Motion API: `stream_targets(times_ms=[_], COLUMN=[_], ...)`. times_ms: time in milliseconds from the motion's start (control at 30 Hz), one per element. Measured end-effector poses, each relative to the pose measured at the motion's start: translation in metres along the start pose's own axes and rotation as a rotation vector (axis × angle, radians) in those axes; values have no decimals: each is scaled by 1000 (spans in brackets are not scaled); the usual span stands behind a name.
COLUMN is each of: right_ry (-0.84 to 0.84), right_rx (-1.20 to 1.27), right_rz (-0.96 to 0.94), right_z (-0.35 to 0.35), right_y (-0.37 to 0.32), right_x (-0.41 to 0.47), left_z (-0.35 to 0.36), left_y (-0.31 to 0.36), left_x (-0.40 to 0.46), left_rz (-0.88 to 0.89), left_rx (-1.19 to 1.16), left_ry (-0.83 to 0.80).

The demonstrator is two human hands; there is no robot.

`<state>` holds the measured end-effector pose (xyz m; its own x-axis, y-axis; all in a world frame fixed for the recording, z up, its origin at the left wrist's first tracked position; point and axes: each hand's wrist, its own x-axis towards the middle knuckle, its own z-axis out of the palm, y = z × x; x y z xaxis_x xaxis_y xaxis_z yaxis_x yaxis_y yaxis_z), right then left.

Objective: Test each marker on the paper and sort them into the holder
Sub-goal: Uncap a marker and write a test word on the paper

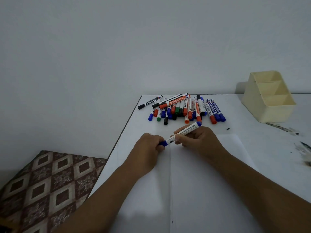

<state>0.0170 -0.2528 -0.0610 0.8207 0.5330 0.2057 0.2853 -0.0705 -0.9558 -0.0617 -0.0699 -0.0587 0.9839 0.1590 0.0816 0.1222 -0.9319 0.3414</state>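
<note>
Currently: white table (244,132), paper sheet (202,174) at lower ctr. Cream 3-slot holder (269,105) upper rt. Marker pile (181,108) at ctr. L hand (148,148) pinches blue cap, R hand (200,140) grips barrel of blue whiteboard marker (183,132), held above paper.

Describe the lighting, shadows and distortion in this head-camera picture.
Head view: dim, flat, bluish light; soft shadow under the left hand on the paper; no glare. Wide-angle stretch enlarges the forearms and tilts the holder. The print on the blue marker, held by the right hand, is readable; the marker pile is softer.
</note>
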Motion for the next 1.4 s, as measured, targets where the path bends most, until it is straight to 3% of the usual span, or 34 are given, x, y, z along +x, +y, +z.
stream_targets(times_ms=[200, 433, 533, 767, 900, 1133, 1400], right_ry=[-10, 127, 201, 248, 220, 448, 664], right_rx=[-43, 207, 322, 515, 362, -127, -451], right_rz=[17, 102, 182, 292, 269, 61, -70], right_z=[0, -5, -9, -18, -39, -134, -233], right_y=[2, 0, 1, 2, -13, -56, -90], right_x=[3, 8, 11, 17, 23, 52, 77], left_z=[3, 7, 12, 15, 14, 16, 19], left_y=[-1, 2, -3, -6, -7, -10, -12], left_x=[1, -2, 0, 5, 3, 4, 7], left_rz=[-8, 18, -33, 75, 99, 128, 130], left_rx=[-53, -78, 51, 347, 331, 312, 340], left_ry=[17, 144, 24, -206, -238, -227, -221])
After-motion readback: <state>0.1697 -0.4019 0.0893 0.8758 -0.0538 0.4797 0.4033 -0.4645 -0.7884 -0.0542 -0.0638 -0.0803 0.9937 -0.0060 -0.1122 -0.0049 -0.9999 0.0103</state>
